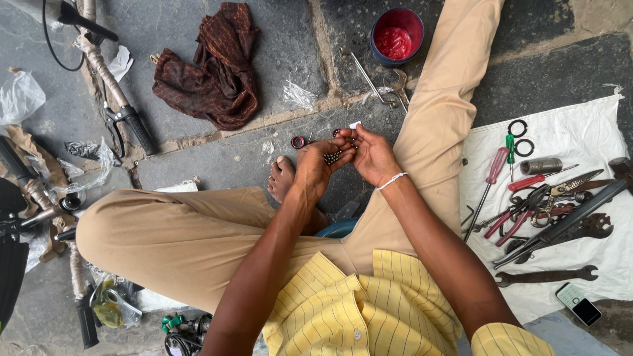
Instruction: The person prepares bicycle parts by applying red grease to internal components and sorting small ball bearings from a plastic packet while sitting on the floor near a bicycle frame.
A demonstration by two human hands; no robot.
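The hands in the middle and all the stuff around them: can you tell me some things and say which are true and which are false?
1. The left hand cups small dark balls. True.
2. The blue tub holds green paste. False: it is red.
3. The tools lie on a white cloth. True.
4. The brown rag covers the person's foot. False: it lies apart on the stone floor.
5. The right hand wears a white wristband. True.

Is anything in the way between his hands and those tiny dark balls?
Nothing visible. The small dark balls already sit in the left hand, and the right hand is directly beside them, fingertips touching the cluster.
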